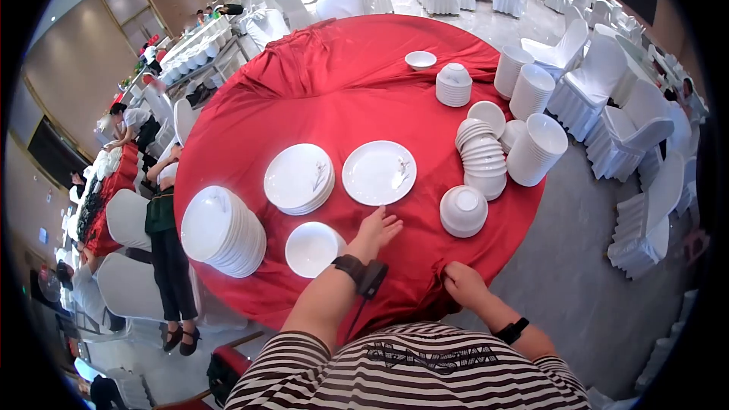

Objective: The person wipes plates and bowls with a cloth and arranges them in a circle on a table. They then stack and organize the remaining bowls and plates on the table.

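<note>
My left hand [377, 231] has its fingers stretched out and apart, with fingertips right at the near rim of a white plate [379, 173] that bears a small floral print. My right hand [463, 284] is closed on the edge of the red tablecloth [349, 118], and folds gather around its fingers. Left of the single plate is a short stack of plates [298, 177]. Beside my left wrist rests a white bowl [313, 249]. A tall, leaning stack of plates [222, 231] stands at the table's left edge.
On the right are a tipped stack of bowls [482, 156], an upturned bowl [464, 210] and tall white stacks [537, 149]. Farther back sit more bowls [453, 85] and a small dish [420, 60]. White-covered chairs [645, 121] flank the table; a person in dark trousers [173, 258] is at left.
</note>
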Motion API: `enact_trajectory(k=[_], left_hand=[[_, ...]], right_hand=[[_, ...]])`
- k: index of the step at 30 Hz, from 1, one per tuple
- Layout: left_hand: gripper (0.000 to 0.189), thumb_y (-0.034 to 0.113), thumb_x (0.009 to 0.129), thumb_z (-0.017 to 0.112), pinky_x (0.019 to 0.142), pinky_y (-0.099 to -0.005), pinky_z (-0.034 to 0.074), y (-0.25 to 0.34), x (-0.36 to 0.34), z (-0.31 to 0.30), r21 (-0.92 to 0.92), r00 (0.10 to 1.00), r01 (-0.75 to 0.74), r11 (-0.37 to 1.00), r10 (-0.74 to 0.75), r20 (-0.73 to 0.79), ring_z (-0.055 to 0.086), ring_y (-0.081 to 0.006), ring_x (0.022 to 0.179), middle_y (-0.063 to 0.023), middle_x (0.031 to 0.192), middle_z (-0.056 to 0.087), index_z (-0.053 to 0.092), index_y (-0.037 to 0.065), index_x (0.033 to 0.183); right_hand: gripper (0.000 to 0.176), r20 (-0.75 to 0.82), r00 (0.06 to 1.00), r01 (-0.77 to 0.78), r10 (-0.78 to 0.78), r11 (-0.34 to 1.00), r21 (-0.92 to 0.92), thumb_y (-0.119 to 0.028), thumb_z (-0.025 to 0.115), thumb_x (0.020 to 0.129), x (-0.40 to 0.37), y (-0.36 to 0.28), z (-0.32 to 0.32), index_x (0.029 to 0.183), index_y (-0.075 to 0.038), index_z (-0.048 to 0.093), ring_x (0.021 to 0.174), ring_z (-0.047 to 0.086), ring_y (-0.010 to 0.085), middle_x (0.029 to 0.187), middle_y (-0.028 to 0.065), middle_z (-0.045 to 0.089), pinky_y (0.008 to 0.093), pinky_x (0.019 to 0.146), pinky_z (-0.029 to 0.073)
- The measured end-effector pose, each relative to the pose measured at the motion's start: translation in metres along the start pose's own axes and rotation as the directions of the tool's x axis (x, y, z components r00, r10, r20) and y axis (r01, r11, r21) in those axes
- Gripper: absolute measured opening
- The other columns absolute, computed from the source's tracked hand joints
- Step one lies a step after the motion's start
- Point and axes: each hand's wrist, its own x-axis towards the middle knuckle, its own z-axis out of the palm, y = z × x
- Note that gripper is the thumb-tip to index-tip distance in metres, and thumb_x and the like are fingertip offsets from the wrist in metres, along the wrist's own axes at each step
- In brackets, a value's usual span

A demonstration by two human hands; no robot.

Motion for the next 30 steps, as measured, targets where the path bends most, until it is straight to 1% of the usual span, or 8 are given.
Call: enact_trajectory(k=[8,11,18,22,23,26,28,30], left_hand=[[0.042,0.031,0.092,0.046,0.079,-0.0385,0.049,0.009,0.048,0.02,0.011,0.973,-0.2,0.98,0.2,-0.113,0.055,-0.0308,0.091,-0.0189,0.104,0.054,0.041,-0.002,0.117],[0.033,0.02,0.088,0.047,0.077,-0.0381,0.05,0.004,0.041,0.032,0.062,0.934,-0.327,0.943,0.333,-0.128,0.057,-0.0267,0.085,-0.0159,0.099,0.055,0.044,-0.003,0.111],[0.025,0.005,0.078,0.05,0.064,-0.0291,0.05,0.026,-0.079,0.036,0.386,0.811,-0.532,0.753,0.584,-0.021,0.058,-0.0192,0.079,-0.0119,0.093,0.058,0.051,-0.008,0.1],[0.022,0.006,0.081,0.051,0.07,-0.0245,0.045,0.031,-0.124,0.005,0.414,0.624,-0.741,0.529,0.77,0.131,0.057,-0.0151,0.079,-0.0101,0.089,0.058,0.053,-0.005,0.1],[0.022,0.007,0.082,0.051,0.071,-0.0243,0.044,0.032,-0.137,0.0,0.417,0.593,-0.764,0.493,0.791,0.152,0.056,-0.0148,0.079,-0.01,0.089,0.059,0.054,-0.005,0.1],[0.021,0.01,0.084,0.051,0.073,-0.0262,0.044,0.022,-0.173,0.002,0.779,0.457,-0.626,0.028,0.823,0.338,0.055,-0.0148,0.079,-0.0084,0.089,0.059,0.054,-0.002,0.101],[0.022,0.014,0.085,0.052,0.075,-0.0258,0.043,-0.001,-0.165,-0.012,0.864,0.564,-0.498,0.072,0.784,0.26,0.053,-0.0134,0.08,-0.006,0.089,0.057,0.054,0.0,0.102],[0.021,0.016,0.088,0.05,0.074,-0.0266,0.043,-0.014,-0.18,0.007,0.851,0.685,-0.499,0.166,0.677,0.269,0.051,-0.012,0.081,-0.0045,0.087,0.055,0.053,0.0,0.102]], right_hand=[[0.011,0.021,1.0,0.001,-0.001,1.0,0.003,-0.012,0.05,0.075,-0.015,0.009,-0.008,0.08,-0.003,0.05,0.077,0.054,0.0366,0.08,0.0177,0.053,0.0447,0.066,0.044],[0.01,0.024,1.0,0.005,-0.005,1.0,0.017,-0.012,0.051,0.075,-0.016,0.012,-0.014,0.08,-0.003,0.05,0.077,0.054,0.0365,0.08,0.0176,0.054,0.0445,0.066,0.044],[0.01,-0.036,0.996,0.082,-0.078,0.985,0.15,-0.007,0.05,0.074,0.007,-0.004,-0.033,0.082,-0.001,0.051,0.077,0.052,0.038,0.08,0.0187,0.053,0.0436,0.067,0.043],[0.014,-0.279,0.953,0.203,-0.121,0.935,0.289,-0.003,0.048,0.074,0.046,-0.024,-0.037,0.087,-0.001,0.052,0.078,0.052,0.0382,0.082,0.0204,0.053,0.041,0.067,0.042],[0.016,-0.252,0.968,0.095,-0.002,0.929,0.357,-0.002,0.047,0.077,0.057,-0.031,-0.04,0.091,0.0,0.054,0.084,0.055,0.0305,0.087,0.0182,0.056,0.0368,0.073,0.043],[0.016,-0.301,0.944,0.077,0.134,0.798,0.597,-0.002,0.048,0.084,0.094,-0.054,-0.034,0.098,0.001,0.054,0.091,0.056,0.0161,0.093,0.0117,0.059,0.0297,0.08,0.043],[0.017,-0.368,0.923,0.218,0.11,0.638,0.739,0.0,0.048,0.084,0.12,-0.062,-0.007,0.101,0.001,0.053,0.092,0.055,0.0146,0.094,0.0099,0.059,0.0284,0.08,0.043],[0.025,-0.262,0.965,0.107,0.03,0.864,0.492,0.001,0.052,0.081,0.121,-0.071,0.01,0.105,0.001,0.049,0.087,0.056,0.0178,0.095,0.0113,0.057,0.0308,0.076,0.044]])
